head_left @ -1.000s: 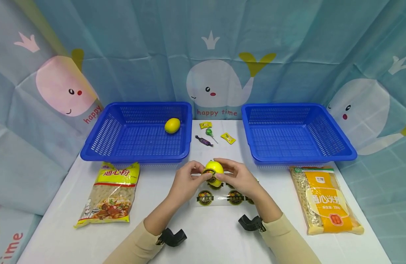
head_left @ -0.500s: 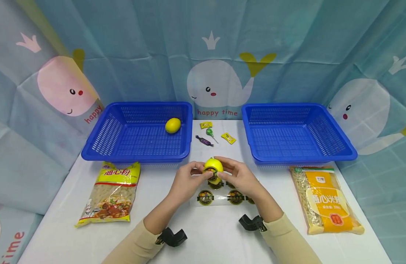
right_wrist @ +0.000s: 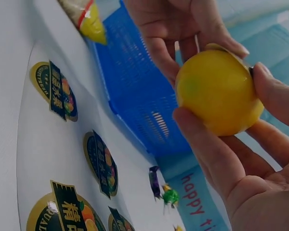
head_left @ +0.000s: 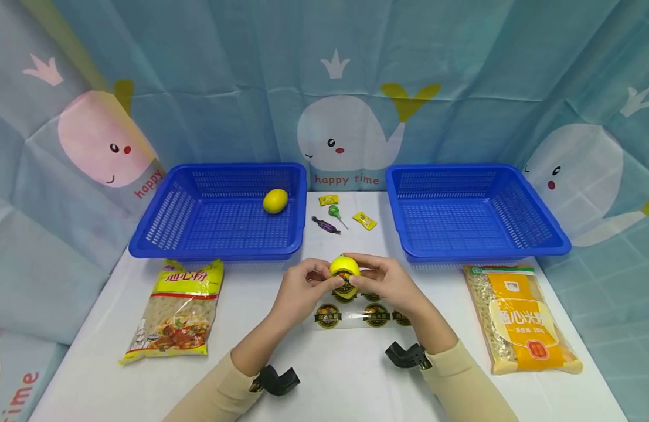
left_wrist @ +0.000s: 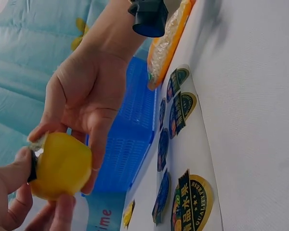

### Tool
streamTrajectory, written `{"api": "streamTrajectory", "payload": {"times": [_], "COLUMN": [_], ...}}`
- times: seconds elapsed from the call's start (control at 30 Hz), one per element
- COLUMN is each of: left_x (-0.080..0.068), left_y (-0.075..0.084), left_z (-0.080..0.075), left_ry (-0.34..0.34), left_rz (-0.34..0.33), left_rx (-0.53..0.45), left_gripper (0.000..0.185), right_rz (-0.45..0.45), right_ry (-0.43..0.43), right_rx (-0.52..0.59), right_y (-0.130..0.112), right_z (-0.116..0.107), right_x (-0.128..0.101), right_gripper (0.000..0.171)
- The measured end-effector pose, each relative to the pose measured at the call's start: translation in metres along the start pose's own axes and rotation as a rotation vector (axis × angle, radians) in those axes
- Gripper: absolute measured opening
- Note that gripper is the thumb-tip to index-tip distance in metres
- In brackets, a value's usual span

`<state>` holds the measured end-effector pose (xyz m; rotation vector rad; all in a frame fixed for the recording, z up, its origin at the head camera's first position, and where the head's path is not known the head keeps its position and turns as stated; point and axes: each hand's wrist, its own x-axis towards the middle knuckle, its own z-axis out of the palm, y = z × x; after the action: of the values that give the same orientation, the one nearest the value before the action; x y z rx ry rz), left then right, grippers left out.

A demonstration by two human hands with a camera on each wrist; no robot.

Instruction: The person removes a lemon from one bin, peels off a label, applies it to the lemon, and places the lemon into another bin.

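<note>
Both hands hold one yellow lemon [head_left: 344, 266] just above the white table, in front of me. A dark round sticker [head_left: 346, 282] sits on its near side. My left hand [head_left: 309, 282] grips the lemon from the left, fingers curled round it. My right hand [head_left: 374, 278] pinches it from the right, thumb near the sticker. The left wrist view shows the lemon [left_wrist: 62, 166] between the left fingertips [left_wrist: 12, 180] and the right hand [left_wrist: 86, 96]. In the right wrist view the lemon [right_wrist: 216, 91] rests in the right fingers [right_wrist: 216, 154]. A clear sheet of stickers [head_left: 356, 315] lies under the hands.
A blue basket [head_left: 160, 220] at back left holds a second lemon [head_left: 275, 200]. Another blue basket [head_left: 535, 228] stands at back right. Several wrapped candies [head_left: 333, 212] lie between them. Pasta bags lie at the left [head_left: 176, 308] and right [head_left: 519, 319].
The hands have turned the lemon slightly and the right fingers have closed in round it. Nothing else has moved.
</note>
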<state>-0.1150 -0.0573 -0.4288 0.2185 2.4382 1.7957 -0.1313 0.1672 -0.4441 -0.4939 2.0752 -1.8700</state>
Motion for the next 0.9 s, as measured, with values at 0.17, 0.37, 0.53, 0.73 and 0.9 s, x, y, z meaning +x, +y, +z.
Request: {"api": "streamTrajectory", "payload": {"times": [0.17,0.37,0.53,0.73,0.9], "left_x": [0.0,0.003,0.004,0.008,0.01], "left_y": [-0.001,-0.003,-0.006,-0.011,-0.012], "left_z": [-0.002,-0.004,-0.008,-0.011,-0.013], "left_ry": [-0.017,-0.033,-0.058,-0.078,-0.05], "left_rz": [0.005,0.004,-0.001,-0.049,-0.06], "left_rx": [-0.041,-0.078,-0.105,-0.191,-0.292], "left_gripper": [0.023,0.021,0.016,0.014,0.012], "right_rz": [-0.021,0.007,0.007,-0.005,0.011], "right_ry": [-0.021,-0.033,-0.058,-0.075,-0.05], "right_rx": [0.08,0.164,0.235,0.315,0.283], "right_y": [0.003,0.005,0.006,0.004,-0.001], "right_z": [-0.002,-0.001,-0.002,-0.004,-0.001], "right_x": [-0.001,-0.001,-0.002,-0.004,-0.004], "right_gripper": [0.048,0.049,0.05,0.053,0.053]}}
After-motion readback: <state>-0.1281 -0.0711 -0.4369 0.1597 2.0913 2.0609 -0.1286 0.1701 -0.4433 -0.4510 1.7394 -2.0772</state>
